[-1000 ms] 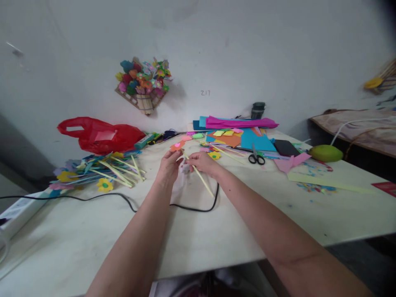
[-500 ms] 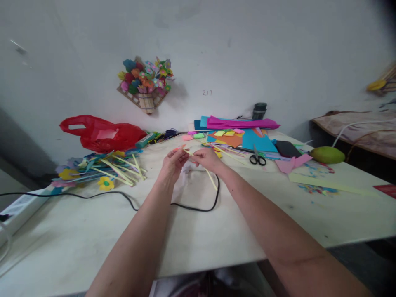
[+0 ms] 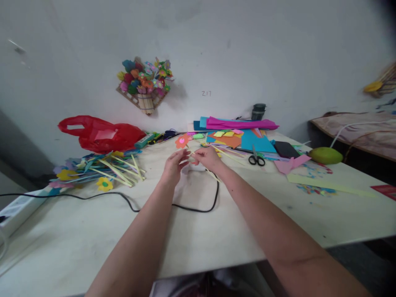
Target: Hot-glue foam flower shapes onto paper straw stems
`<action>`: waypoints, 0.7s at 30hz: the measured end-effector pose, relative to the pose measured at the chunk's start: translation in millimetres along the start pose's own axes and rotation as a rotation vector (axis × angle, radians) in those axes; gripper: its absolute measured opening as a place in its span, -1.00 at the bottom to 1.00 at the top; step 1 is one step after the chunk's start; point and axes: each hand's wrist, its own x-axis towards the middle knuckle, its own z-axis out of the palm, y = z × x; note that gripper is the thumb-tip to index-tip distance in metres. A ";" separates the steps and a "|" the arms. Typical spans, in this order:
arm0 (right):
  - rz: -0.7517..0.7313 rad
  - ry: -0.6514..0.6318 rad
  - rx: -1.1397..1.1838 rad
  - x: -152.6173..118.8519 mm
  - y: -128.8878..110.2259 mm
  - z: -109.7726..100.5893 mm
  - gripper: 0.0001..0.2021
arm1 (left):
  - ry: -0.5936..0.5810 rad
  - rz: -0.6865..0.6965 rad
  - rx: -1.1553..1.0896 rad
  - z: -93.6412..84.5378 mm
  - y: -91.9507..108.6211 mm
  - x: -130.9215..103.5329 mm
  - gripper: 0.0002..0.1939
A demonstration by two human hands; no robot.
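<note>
Your right hand [image 3: 208, 160] had its thumb and forefinger pinched on a pale yellow strip [image 3: 215, 177], whose free end slanted out below that hand; the fingers of your left hand [image 3: 175, 165] were curled beside them, though whether they gripped anything you could not tell; the orange flower [image 3: 182, 141], pink at its centre, stood just beyond the left fingertips. A black cord [image 3: 198, 211] looped nearer you across the surface [image 3: 216, 235]; the scissors [image 3: 256, 160] lay to the right, open-bladed. Toward the far left of the surface sat the red bag [image 3: 123, 138], with something pink showing in it; near the far edge stood a dark jar [image 3: 258, 111], its contents too unclear to tell; on the wall, a holder of sticks [image 3: 145, 104] was full of many-coloured flowers [image 3: 144, 80].
</note>
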 end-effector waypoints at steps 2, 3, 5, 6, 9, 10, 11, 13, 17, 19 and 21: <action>0.013 -0.028 0.050 0.4 -1.4 4.2 -0.72 | -0.097 0.027 0.009 7.6 -0.5 -3.8 -0.70; 0.020 -0.041 0.079 0.2 -2.7 5.3 -0.70 | -0.109 0.046 0.007 10.1 -0.3 -5.0 -0.69; 0.025 -0.069 0.137 -1.2 -6.8 5.4 -0.65 | -0.083 0.090 0.004 12.6 0.7 -6.4 -0.72; 0.020 -0.088 0.164 -2.4 -9.5 4.7 -0.63 | -0.057 0.111 0.004 12.9 1.8 -6.6 -0.75; 0.019 -0.195 0.237 -6.8 -16.4 1.6 -0.59 | 0.013 0.145 0.007 11.6 7.4 -6.4 -0.77; 0.039 -0.246 0.279 -7.9 -17.3 0.8 -0.58 | 0.029 0.148 0.008 10.7 10.0 -6.1 -0.76; 0.073 -0.284 0.332 -8.4 -17.1 0.3 -0.58 | 0.041 0.148 0.010 9.7 12.8 -5.8 -0.76; 0.152 -0.294 0.454 -7.7 -13.8 0.1 -0.54 | 0.049 0.145 0.011 7.2 17.7 -5.1 -0.74; 0.208 -0.104 0.586 -1.9 -3.0 1.4 -0.59 | -0.034 0.102 0.051 2.2 20.5 -4.0 -0.76; 0.152 0.039 0.537 0.8 0.3 2.2 -0.70 | -0.088 0.079 0.091 0.6 18.6 -4.3 -0.79; 0.063 0.201 0.407 2.2 1.5 2.8 -0.80 | -0.120 0.063 0.121 0.0 16.2 -5.0 -0.81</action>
